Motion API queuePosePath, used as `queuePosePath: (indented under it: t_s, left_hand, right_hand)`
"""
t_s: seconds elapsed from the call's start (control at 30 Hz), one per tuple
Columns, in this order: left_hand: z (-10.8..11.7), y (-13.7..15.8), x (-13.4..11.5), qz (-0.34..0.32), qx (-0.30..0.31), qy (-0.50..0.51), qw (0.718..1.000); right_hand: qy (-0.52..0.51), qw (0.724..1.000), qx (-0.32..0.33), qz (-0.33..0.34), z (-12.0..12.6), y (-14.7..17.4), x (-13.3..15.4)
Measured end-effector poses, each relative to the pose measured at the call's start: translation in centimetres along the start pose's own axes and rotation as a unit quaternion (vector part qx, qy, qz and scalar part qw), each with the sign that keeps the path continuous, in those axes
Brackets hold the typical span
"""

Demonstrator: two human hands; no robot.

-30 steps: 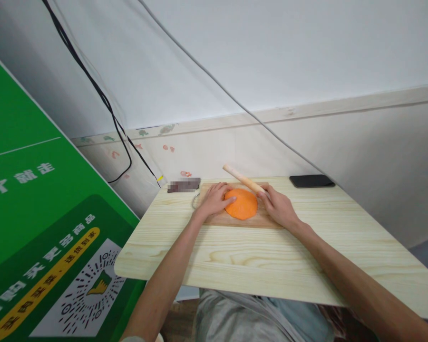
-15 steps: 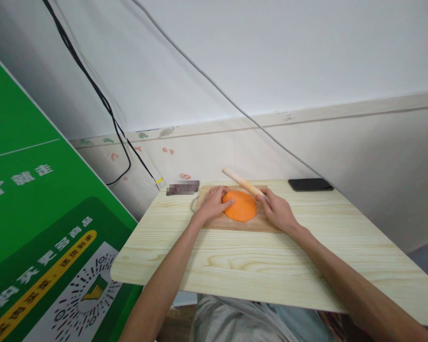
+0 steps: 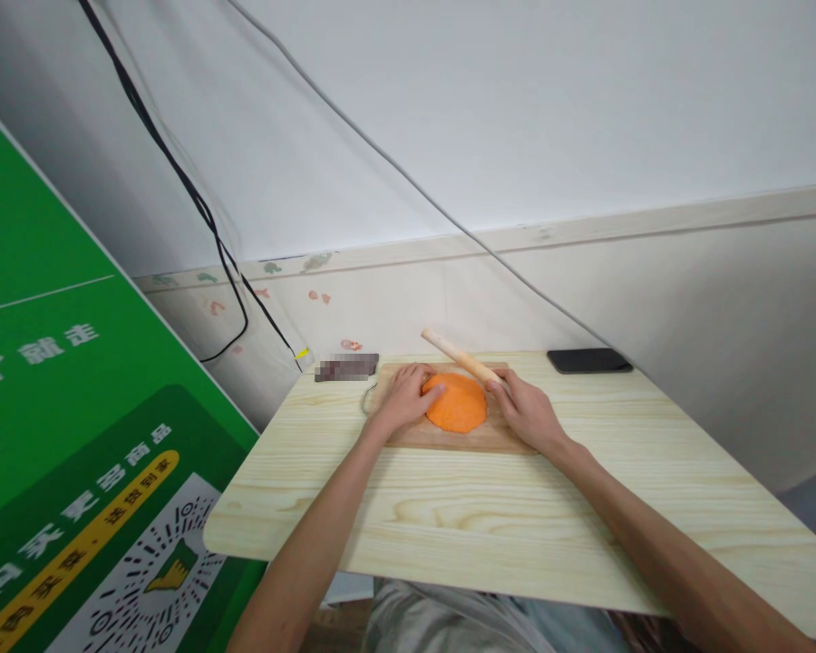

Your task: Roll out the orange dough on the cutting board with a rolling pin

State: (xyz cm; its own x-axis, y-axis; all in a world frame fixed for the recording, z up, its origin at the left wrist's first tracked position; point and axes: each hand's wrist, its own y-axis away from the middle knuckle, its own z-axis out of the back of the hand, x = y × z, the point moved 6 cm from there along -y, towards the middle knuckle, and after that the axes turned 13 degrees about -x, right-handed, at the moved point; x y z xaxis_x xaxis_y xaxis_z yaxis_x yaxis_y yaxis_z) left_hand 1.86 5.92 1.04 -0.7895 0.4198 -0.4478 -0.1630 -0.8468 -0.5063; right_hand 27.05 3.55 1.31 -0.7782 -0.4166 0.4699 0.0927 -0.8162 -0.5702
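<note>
A flat, round sheet of orange dough (image 3: 457,404) lies on a wooden board (image 3: 449,442) near the table's far side. At the dough's left edge is my left hand (image 3: 408,395), its thumb laid on top and its curved fingers at the far-left rim, gripping that edge. My right hand (image 3: 529,413) is wrapped round one end of a wooden rolling pin (image 3: 459,354). The pin slants up and to the left, raised behind the dough. Part of the board is covered by both hands.
A black phone (image 3: 589,361) lies at the back right of the pale wood-grain table (image 3: 449,517). Behind the board's left end is a blurred dark item (image 3: 345,367). A metal ring (image 3: 365,397) sticks out at the board's left. Cables (image 3: 208,213) hang by the wall; a green panel (image 3: 47,245) stands left.
The whole view has shifted slightly, so everything appears a little lower. Both hands keep nearly the same places; the rolling pin is still held up at a slant.
</note>
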Motion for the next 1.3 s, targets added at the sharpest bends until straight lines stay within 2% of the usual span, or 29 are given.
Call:
queuePosePath:
  t_s: [0.2, 0.53, 0.9, 1.03, 1.13, 1.3]
  left_hand:
    - [-0.1, -0.5, 1.3, 0.039, 0.001, -0.111, 0.993]
    - [0.1, -0.1, 1.5, 0.037, 0.025, -0.146, 0.988]
    - [0.5, 0.3, 0.9, 0.025, 0.012, -0.119, 0.992]
    - [0.5, 0.2, 1.4, 0.043, -0.029, -0.056, 0.997]
    - [0.9, 0.0, 2.4, 0.107, -0.093, 0.029, 0.989]
    - [2.0, -0.2, 3.3, 0.186, -0.217, 0.202, 0.937]
  right_hand:
    - [0.012, 1.0, -0.005, 0.004, 0.1, 0.0, 0.2]
    - [0.017, 1.0, -0.001, 0.006, 0.7, 0.3, 1.0]
    - [0.03, 0.999, 0.02, -0.022, 0.7, 0.2, 1.2]
    - [0.016, 1.0, 0.019, -0.01, 0.7, 0.3, 1.3]
    - [0.013, 1.0, 0.012, -0.004, 0.7, 0.3, 1.3]
    - [0.001, 0.999, 0.007, 0.038, 0.6, 0.4, 1.6]
